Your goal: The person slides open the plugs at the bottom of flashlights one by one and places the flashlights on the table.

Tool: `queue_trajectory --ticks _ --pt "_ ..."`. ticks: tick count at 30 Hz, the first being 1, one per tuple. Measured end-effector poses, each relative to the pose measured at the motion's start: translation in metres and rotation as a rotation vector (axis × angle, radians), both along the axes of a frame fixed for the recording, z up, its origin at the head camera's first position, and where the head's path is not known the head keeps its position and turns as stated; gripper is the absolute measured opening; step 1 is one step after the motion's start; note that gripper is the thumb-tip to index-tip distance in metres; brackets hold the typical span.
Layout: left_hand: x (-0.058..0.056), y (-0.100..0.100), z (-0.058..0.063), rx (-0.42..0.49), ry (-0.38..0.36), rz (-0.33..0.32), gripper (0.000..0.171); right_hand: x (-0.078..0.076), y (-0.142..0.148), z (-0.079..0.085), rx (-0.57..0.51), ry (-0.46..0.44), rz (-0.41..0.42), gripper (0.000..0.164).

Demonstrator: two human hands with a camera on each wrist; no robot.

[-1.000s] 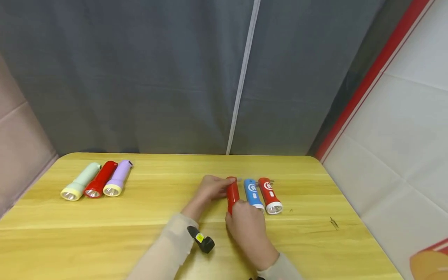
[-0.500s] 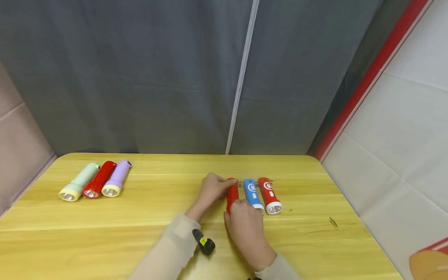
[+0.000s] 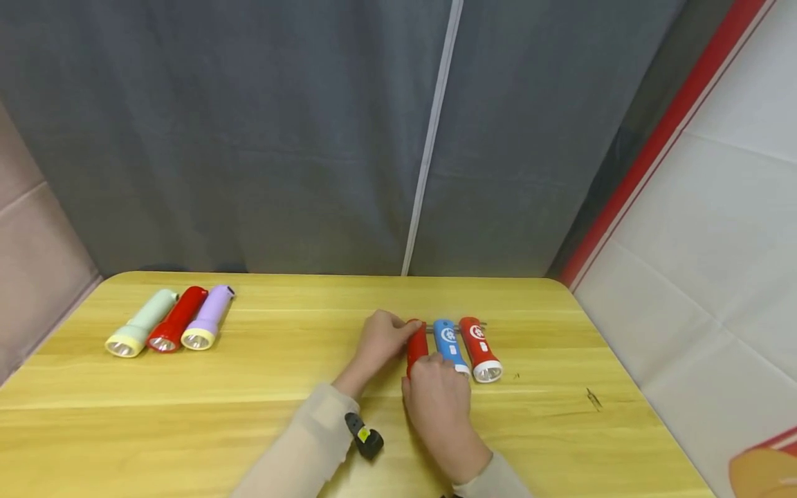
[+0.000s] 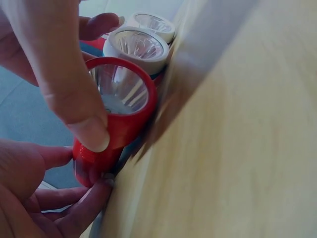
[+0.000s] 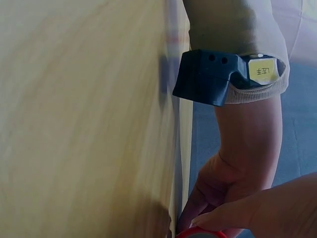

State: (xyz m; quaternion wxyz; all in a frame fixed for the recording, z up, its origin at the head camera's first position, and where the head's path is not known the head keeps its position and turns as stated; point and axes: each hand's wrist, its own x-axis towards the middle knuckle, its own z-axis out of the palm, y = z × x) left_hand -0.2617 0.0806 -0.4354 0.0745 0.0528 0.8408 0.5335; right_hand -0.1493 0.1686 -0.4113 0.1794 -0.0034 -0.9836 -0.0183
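In the head view my left hand [image 3: 381, 340] pinches the tail end of a red flashlight [image 3: 417, 344] with thumb and fingers. My right hand [image 3: 438, 408] grips the same flashlight at its head, which it hides there. The left wrist view shows the red rim [image 4: 131, 121] facing out, with the right thumb [image 4: 91, 134] pressed on it and the left fingers [image 4: 81, 206] round the tail. Close on the right lies a blue flashlight [image 3: 447, 341] with a white head, then a red one with a white head [image 3: 478, 346]. Thin metal prongs [image 3: 431, 328] show between the held flashlight and the blue one.
Three more flashlights lie side by side at the table's left: pale green [image 3: 148, 317], red [image 3: 182, 312] and lilac [image 3: 213, 308]. The wooden table [image 3: 299, 304] ends at a grey curtain [image 3: 280, 173]. A white panel [image 3: 716, 277] flanks the right side.
The held red flashlight has shifted slightly right, closer to the blue one, with my left hand moving along. My right hand stays at its head. The other flashlights stay put.
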Motion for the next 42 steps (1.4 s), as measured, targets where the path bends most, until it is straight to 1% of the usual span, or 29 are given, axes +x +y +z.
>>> queue_trajectory --ticks 3,6,14,18,21,23,24,26,29,31,34,37,39,42 --pt "0.000 0.000 -0.001 -0.004 0.007 -0.001 0.044 0.000 0.000 -0.001 0.029 0.024 -0.007 0.040" --pt "0.000 0.000 -0.001 -0.001 0.003 0.000 0.043 0.000 0.000 -0.001 0.046 0.027 -0.015 0.042" --pt "0.006 -0.004 0.006 0.001 -0.019 -0.011 0.041 0.002 -0.002 0.001 0.079 -0.011 -0.035 0.059" --pt "0.008 -0.009 0.011 -0.006 -0.024 -0.027 0.042 0.002 -0.004 0.005 0.048 -0.022 -0.002 0.058" --pt "0.012 -0.017 0.015 -0.018 -0.033 -0.052 0.044 0.002 -0.004 0.012 -0.003 -0.046 0.063 0.054" --pt "0.015 -0.026 0.019 -0.032 -0.033 -0.071 0.044 0.002 -0.002 0.017 -0.049 -0.060 0.123 0.050" --pt "0.018 -0.032 0.021 -0.042 -0.023 -0.081 0.043 0.002 -0.001 0.018 -0.082 -0.069 0.158 0.048" --pt "0.024 -0.046 0.024 -0.070 0.004 -0.081 0.039 0.003 0.001 0.021 -0.164 -0.100 0.233 0.044" --pt "0.034 -0.072 0.029 -0.113 0.034 -0.045 0.035 0.003 -0.001 0.023 -0.320 -0.180 0.331 0.041" --pt "0.040 -0.090 0.031 -0.143 0.041 -0.014 0.035 0.001 -0.004 0.024 -0.415 -0.241 0.377 0.041" --pt "0.046 -0.115 0.035 -0.200 0.056 0.017 0.038 -0.005 -0.013 0.023 -0.527 -0.319 0.425 0.041" --pt "0.051 -0.138 0.041 -0.266 0.083 0.047 0.039 -0.012 -0.023 0.023 -0.608 -0.404 0.459 0.042" --pt "0.053 -0.154 0.045 -0.305 0.101 0.075 0.039 -0.017 -0.032 0.024 -0.638 -0.450 0.475 0.043" --pt "0.054 -0.179 0.050 -0.359 0.129 0.117 0.041 -0.024 -0.046 0.023 -0.654 -0.484 0.487 0.043"
